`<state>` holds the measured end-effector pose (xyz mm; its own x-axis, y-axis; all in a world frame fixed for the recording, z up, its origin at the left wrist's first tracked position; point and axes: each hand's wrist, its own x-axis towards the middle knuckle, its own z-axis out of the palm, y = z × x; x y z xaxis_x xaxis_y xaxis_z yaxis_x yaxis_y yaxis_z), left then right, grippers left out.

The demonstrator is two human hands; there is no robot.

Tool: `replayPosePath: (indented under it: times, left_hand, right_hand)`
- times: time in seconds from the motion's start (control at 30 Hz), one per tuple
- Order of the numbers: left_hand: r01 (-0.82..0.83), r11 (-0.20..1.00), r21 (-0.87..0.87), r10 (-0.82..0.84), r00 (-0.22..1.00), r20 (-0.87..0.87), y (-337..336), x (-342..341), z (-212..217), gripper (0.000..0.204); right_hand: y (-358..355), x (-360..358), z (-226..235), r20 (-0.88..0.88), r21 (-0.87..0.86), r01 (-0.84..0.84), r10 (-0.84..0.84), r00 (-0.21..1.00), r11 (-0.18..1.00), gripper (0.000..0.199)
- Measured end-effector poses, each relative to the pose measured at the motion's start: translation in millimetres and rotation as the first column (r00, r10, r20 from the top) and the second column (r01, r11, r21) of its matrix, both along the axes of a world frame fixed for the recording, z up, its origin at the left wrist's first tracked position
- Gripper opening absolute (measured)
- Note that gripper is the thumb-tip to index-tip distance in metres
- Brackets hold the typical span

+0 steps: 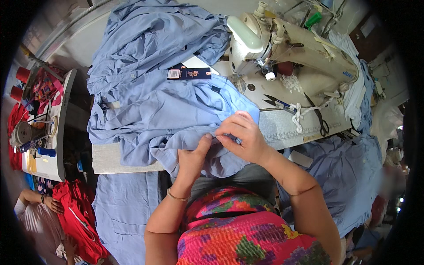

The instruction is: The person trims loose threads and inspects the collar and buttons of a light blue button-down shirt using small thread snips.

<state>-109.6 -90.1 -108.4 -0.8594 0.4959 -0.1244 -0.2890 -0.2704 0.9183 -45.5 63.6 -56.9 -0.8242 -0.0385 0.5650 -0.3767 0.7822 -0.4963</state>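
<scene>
A fold of the blue shirt point(154, 110) is pinched between the thumb and fingers of the left hand point(193, 158). The same fold is gripped by the right hand point(242, 136), just beside the left one. The shirt is spread on the grey table point(106, 160), in front of the sewing machine point(287, 48). Scissors point(319, 115) are seen near the machine, well apart from the hands.
</scene>
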Motion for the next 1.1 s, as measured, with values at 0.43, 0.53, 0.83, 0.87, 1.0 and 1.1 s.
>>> replayPosePath:
  times: [0.43,0.53,0.83,0.87,1.0,1.1]
  left_hand:
    - [-0.164,0.962,-0.219,-0.016,0.766,-0.643,2.7,3.4,6.9,0.012]
    - [-0.218,0.948,-0.232,-0.028,0.670,-0.742,2.9,3.9,0.0,0.010]
    - [-0.142,0.962,-0.231,-0.038,0.773,-0.633,-3.5,0.9,5.6,0.011]
    - [-0.124,0.967,-0.222,-0.043,0.781,-0.624,-3.2,0.3,9.2,0.011]
    - [-0.100,0.970,-0.221,-0.055,0.797,-0.602,-3.0,-0.4,9.0,0.012]
    - [-0.120,0.970,-0.212,-0.047,0.761,-0.647,-2.9,-1.5,7.9,0.011]
  right_hand:
    - [-12.0,-6.7,8.0,-0.053,0.481,0.116,-0.103,0.993,0.869,0.012]
    - [-14.4,-7.7,7.9,-0.045,0.509,0.116,-0.108,0.993,0.853,0.011]
    - [-10.0,-6.8,4.8,0.251,-0.311,0.119,-0.039,0.967,0.943,0.007]
    - [-8.2,-6.2,3.8,0.248,-0.344,0.093,-0.005,0.969,0.934,0.005]
    - [-3.6,-6.2,-4.5,0.253,-0.490,0.003,0.140,0.957,0.872,0.002]
    - [-6.9,-4.4,-7.9,0.286,-0.612,-0.007,0.229,0.930,0.791,0.005]
